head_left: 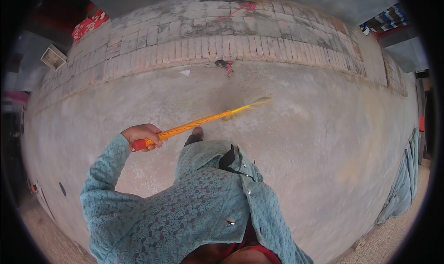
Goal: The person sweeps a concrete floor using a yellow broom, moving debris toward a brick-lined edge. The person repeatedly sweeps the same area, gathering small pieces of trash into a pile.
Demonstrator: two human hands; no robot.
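Observation:
My left hand point(143, 136) is closed around the red end of a broom's orange patterned handle point(189, 125). The broom slants away to the right over the concrete floor, and its thin yellowish bristles point(261, 100) are at the far end. Beyond the bristles, a small heap of dark and red litter point(224, 64) lies at the foot of the brick strip. A white scrap point(185, 72) is on the floor to the left of that heap. My right hand is out of the picture; only the teal lace jacket shows on that side.
Across the far side runs a raised brick strip point(199, 46), with a pink-red object point(249, 6) and a dark rod point(222, 0) on it. A pale box point(53, 57) stands at the left. Grey-blue cloth point(402, 180) hangs along the right edge. One shoe point(198, 132) shows below the broom.

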